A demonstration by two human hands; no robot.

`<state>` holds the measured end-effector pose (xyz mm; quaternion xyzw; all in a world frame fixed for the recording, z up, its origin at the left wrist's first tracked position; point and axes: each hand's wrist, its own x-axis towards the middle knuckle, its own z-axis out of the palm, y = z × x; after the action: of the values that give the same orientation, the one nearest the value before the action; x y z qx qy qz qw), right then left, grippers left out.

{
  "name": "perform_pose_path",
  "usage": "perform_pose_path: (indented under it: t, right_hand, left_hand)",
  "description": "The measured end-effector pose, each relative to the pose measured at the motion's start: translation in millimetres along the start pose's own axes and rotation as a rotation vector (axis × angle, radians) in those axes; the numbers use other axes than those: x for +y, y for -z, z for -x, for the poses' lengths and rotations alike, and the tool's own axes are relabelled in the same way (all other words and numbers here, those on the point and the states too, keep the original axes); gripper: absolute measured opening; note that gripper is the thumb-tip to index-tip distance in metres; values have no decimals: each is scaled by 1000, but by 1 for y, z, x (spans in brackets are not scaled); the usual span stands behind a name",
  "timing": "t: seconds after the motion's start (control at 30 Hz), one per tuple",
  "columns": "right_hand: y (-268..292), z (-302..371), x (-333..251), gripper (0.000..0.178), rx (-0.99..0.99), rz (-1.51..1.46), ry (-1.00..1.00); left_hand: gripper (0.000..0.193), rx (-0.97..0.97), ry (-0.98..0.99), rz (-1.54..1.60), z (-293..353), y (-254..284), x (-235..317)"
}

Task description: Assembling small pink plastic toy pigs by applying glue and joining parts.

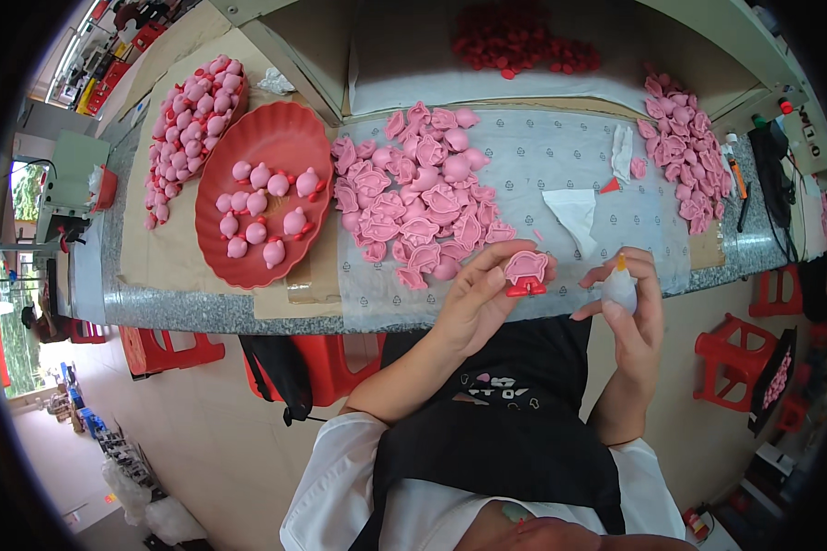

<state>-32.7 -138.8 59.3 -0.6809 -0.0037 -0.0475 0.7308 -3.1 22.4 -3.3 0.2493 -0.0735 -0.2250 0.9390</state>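
Note:
My left hand [480, 292] grips a pink hollow toy half [526, 264] by its side, above the table's front edge. A small red piece [526, 287] sits at the lower edge of that half, its two lobes side by side. To the right, my right hand [636, 308] is wrapped round a small whitish squeeze bottle [619, 292]. Its yellow tip [621, 262] points upward, apart from the pink half. A heap of loose pink halves [423, 197] lies just beyond my left hand.
A red scalloped tray [276, 138] holds several pink-and-red toys. More such toys [193, 119] are piled at far left. Pink parts [685, 156] lie at right, red pieces [515, 46] on the shelf. White paper [572, 216] lies on the patterned sheet. Red stools [740, 354] stand below.

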Motion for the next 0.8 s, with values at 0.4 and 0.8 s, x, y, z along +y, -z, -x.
perform_pose_path:
  t: [0.4,0.8]
  right_hand:
    - [-7,-2,-4,41,257,-124,519]
    - [-16,8,-4,42,12,239,654]
  left_hand:
    - [44,-77,154,168,0,0,-5]
    - [47,-56,158,71,0,-2,-3]
